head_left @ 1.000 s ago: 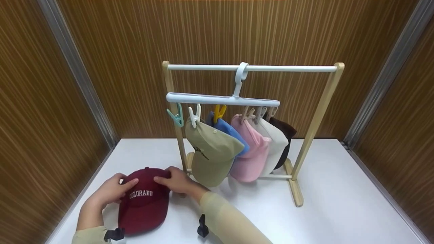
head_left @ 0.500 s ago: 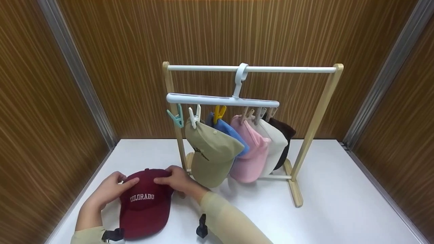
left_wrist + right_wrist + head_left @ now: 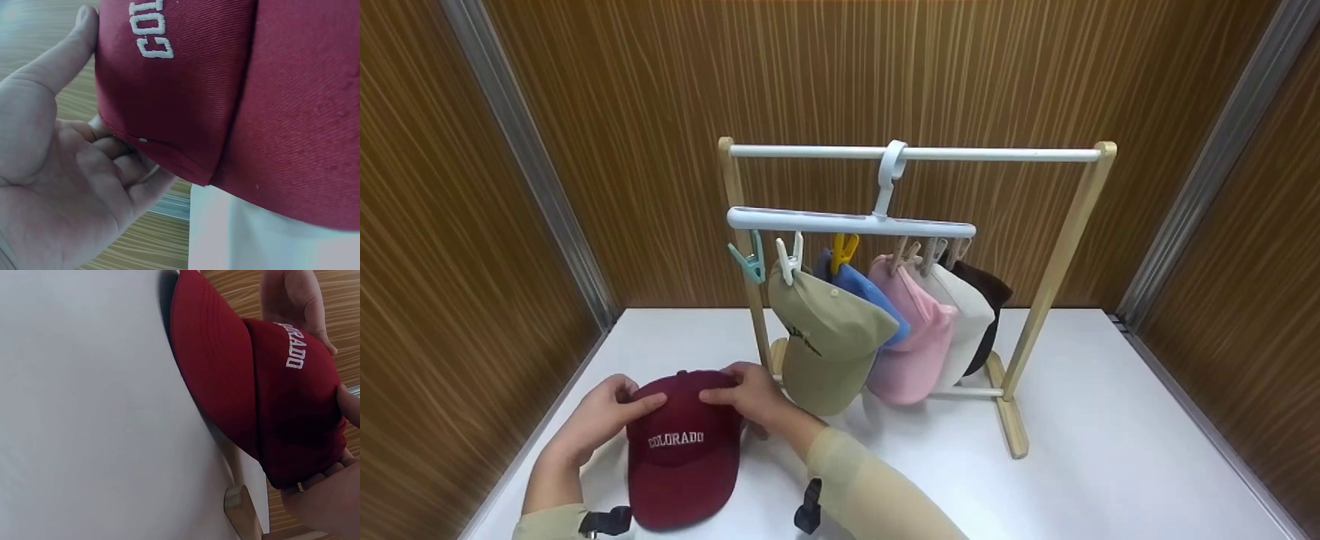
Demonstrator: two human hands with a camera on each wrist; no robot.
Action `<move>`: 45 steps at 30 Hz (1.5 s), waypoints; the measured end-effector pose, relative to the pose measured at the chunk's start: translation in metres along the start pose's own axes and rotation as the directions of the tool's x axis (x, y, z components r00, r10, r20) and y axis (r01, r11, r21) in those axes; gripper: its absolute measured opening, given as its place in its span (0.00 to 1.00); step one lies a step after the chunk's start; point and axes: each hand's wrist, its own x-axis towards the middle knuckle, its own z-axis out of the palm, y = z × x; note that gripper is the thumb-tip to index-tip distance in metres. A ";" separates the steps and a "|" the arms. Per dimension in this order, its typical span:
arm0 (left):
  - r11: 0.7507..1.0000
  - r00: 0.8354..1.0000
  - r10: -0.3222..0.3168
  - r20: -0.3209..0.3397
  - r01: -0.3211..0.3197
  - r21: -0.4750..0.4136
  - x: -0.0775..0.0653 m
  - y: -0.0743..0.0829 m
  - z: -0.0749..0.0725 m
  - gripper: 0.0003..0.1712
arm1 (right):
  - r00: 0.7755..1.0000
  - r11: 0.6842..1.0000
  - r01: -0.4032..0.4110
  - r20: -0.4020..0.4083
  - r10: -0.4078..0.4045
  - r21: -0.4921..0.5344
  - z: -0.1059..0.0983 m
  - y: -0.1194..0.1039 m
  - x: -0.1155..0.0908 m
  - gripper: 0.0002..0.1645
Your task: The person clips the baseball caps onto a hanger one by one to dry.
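A dark red baseball cap [image 3: 682, 450] with white COLORADO lettering is at the lower left of the head view, brim toward the person. My left hand [image 3: 604, 416] grips its left side, thumb on the front of the crown; in the left wrist view the fingers [image 3: 138, 169] go behind the cap's edge. On the other side my right hand [image 3: 750, 394] grips the crown, thumb on the front. The right wrist view shows the brim [image 3: 211, 365] close over the white table, with fingertips tucked under the crown's lower edge.
Right of the cap stands a wooden rack [image 3: 1065, 262] with a pale clip hanger [image 3: 851, 221]. Khaki [image 3: 832, 337], blue, pink [image 3: 911, 337], white and dark brown caps hang from its clips. The teal clip [image 3: 750, 259] at the left end holds nothing.
The red cap has shifted slightly right and toward the person, its front tilting a little. Both hands keep their hold. The rack and hanging caps look unchanged.
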 end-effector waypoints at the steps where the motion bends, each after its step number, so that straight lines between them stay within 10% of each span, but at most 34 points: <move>1: 1.000 1.000 0.006 -0.003 -0.006 -0.013 0.000 0.001 0.000 0.26 | 1.000 1.000 0.009 -0.003 -0.009 0.005 0.000 -0.001 -0.001 0.16; 11: 0.993 0.998 0.046 0.032 -0.042 -0.107 0.000 0.006 0.000 0.40 | 0.999 0.998 0.047 -0.023 -0.047 0.036 0.000 -0.011 -0.012 0.16; 34: 0.942 0.975 0.201 0.092 -0.167 -0.289 -0.010 0.031 0.001 0.23 | 0.983 0.983 0.183 -0.001 -0.183 0.008 -0.012 -0.036 -0.042 0.16; 45: 0.901 0.966 0.256 0.020 -0.232 -0.366 -0.017 0.051 0.004 0.17 | 0.969 0.969 0.246 -0.019 -0.247 -0.011 -0.019 -0.051 -0.055 0.18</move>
